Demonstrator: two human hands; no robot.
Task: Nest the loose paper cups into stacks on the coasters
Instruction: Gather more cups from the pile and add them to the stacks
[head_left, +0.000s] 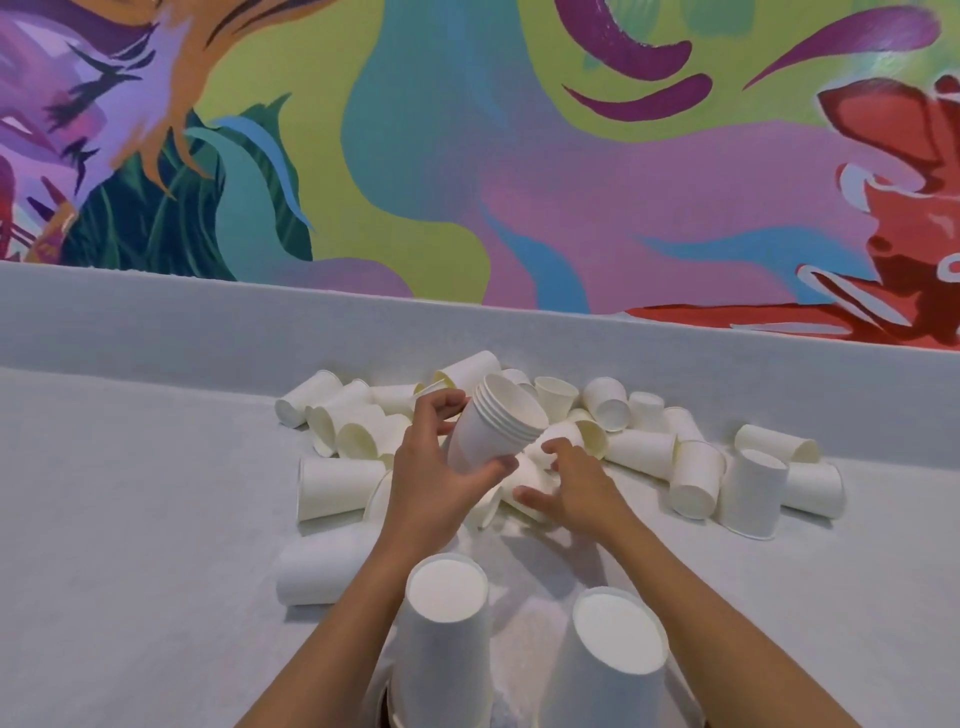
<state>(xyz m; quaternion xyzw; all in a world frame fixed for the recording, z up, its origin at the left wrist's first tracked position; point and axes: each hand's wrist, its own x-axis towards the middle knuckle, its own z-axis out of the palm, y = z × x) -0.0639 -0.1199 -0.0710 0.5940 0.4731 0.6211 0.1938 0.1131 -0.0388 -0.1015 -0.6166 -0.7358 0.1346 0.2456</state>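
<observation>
Gripping a nested stack (496, 428) (tilted), the left hand (434, 480) hovers; right hand (576, 480) fingers seemingly clasp a cup (535, 475).

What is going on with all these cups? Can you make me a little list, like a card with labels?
Place: pale table in front of a colourful painted wall
Left hand: holding a small nested stack of cups, tilted, rims pointing away
Right hand: reaching down onto a cup in the pile, grip unclear
Loose cups: many, mostly lying on their sides, a few upside down
Near stacks: two tall upside-down ones closest to the person
Coasters: hidden, cannot tell
</observation>
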